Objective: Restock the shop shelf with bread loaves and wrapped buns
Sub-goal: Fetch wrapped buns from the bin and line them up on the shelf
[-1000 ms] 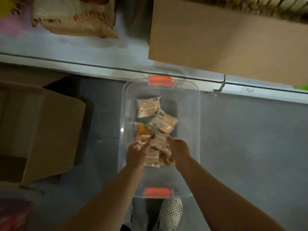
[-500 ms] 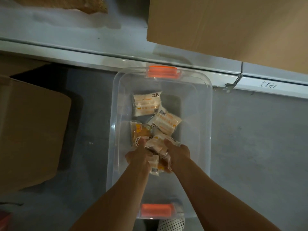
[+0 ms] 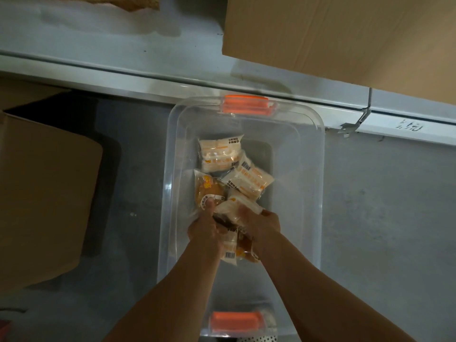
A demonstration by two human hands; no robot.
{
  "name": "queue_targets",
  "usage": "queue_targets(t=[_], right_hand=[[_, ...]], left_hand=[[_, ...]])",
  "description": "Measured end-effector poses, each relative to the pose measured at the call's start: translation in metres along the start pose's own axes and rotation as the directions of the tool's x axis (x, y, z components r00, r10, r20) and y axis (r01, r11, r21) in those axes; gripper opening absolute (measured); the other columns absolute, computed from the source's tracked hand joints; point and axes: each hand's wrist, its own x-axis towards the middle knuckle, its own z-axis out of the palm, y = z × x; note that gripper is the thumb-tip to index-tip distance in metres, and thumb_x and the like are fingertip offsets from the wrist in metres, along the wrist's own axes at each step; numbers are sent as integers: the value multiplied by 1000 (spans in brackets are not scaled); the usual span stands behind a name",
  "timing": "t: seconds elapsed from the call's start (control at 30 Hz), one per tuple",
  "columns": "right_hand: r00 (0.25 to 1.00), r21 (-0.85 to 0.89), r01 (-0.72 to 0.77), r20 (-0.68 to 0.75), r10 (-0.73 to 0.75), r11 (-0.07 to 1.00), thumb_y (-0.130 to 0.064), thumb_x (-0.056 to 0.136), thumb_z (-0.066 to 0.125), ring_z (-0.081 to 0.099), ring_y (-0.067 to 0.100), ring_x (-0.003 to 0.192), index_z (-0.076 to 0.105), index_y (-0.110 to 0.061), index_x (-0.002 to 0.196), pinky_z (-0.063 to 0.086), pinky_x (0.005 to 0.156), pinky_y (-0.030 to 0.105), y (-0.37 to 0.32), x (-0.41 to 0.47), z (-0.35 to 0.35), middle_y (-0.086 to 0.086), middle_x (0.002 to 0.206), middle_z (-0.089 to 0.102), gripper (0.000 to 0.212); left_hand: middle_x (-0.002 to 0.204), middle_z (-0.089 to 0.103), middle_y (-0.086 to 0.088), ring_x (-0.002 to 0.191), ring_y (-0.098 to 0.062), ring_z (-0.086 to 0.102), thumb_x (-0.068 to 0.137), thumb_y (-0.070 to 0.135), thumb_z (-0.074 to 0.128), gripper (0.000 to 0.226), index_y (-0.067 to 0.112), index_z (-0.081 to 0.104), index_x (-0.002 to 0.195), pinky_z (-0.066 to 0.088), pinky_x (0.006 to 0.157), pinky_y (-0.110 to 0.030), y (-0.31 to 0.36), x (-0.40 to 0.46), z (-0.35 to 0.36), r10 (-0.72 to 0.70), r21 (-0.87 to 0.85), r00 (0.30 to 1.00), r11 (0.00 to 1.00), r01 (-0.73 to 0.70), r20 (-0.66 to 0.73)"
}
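Head view: left hand (image 3: 204, 229), right hand (image 3: 262, 224) both grip wrapped buns (image 3: 232, 213) in bin (image 3: 308, 193).

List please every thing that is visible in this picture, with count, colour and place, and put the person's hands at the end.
clear plastic bin: one, transparent, on the floor below the shelf edge.
orange handles: two, orange, at the far and near ends of the bin.
wrapped buns: several, pale white and orange wrappers, inside the bin; exact count unclear under the hands.
shelf: one, pale grey, across the top.
cardboard box on the shelf: one, brown, top right.
cardboard box on the floor: one, brown, left.
floor: grey.
left hand: one, gripping buns in the bin.
right hand: one, gripping buns beside the left hand.
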Motion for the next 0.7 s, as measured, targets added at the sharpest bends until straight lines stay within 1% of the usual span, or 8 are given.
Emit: queue_targets(t=[0.03, 0.07, 0.17, 0.27, 0.37, 0.57, 0.63, 0.7], right_hand=[[1000, -8, -11, 14, 11, 1000, -36, 79, 82, 57, 18, 72, 49, -15, 121, 38, 46, 29, -1, -2, -1, 4, 95, 59, 58], [999, -18, -32, 30, 32, 999, -35, 79, 83, 56, 18, 69, 49, -14, 120, 37, 45, 29, -2, -3, -3, 5, 93, 58, 58], [995, 16, -57, 79, 55, 998, -27, 76, 87, 55, 20, 64, 49, -13, 104, 38, 46, 30, -4, -8, -9, 6, 83, 55, 49], [994, 93, -40, 106, 30, 995, -23, 76, 87, 61, 21, 67, 53, -11, 106, 43, 42, 27, -5, -13, -9, 7, 87, 61, 47], [992, 214, 2, 121, -28, 977, -19, 76, 86, 73, 26, 77, 61, -11, 113, 53, 45, 28, 1, -14, -5, 11, 98, 71, 46], [975, 443, 6, 198, -105, 896, -13, 78, 85, 76, 33, 84, 59, -13, 121, 62, 67, 44, 7, -35, -16, 17, 113, 70, 51], [969, 441, 17, 213, -123, 897, -16, 81, 83, 76, 28, 77, 61, -14, 121, 61, 61, 38, 7, -48, -24, 19, 114, 71, 45], [966, 402, 28, 226, -128, 915, -26, 83, 83, 72, 25, 69, 63, -15, 120, 56, 52, 31, 7, -63, -33, 21, 113, 71, 44]], left_hand=[[103, 73, -19, 93, -33, 74, 89, 37, 73, 45, 2, 66, 116, 63, 65, -41, 2, 0, 2, -1, -9, 1000, 1000, 1, -6], [106, 72, -21, 92, -33, 74, 90, 35, 73, 45, 1, 66, 117, 63, 64, -42, 4, 0, 4, -7, -36, 1000, 999, 7, -2], [84, 72, -12, 60, -20, 70, 87, 29, 78, 40, 0, 67, 112, 53, 42, -24, 9, 5, 5, -57, -120, 997, 991, 62, 41], [70, 62, -5, 51, -12, 57, 84, 34, 80, 37, 4, 67, 102, 46, 38, -18, 6, 13, 2, -64, -56, 998, 996, 66, 30], [69, 63, -2, 38, -5, 55, 82, 40, 80, 43, 6, 67, 104, 46, 40, -20, 2, 17, 0, -28, -20, 999, 999, 29, 43], [103, 75, -16, 76, -25, 73, 77, 37, 85, 53, 5, 69, 116, 56, 51, -27, 5, -8, -6, 45, -100, 994, 994, -35, 103], [97, 73, -11, 70, -21, 71, 75, 34, 86, 51, 6, 68, 114, 56, 53, -26, 11, -22, -9, 32, -102, 993, 995, -21, 115], [95, 70, -12, 77, -25, 65, 72, 33, 88, 52, 6, 70, 112, 57, 67, -34, 19, -37, -13, 6, -104, 990, 995, 9, 139]])
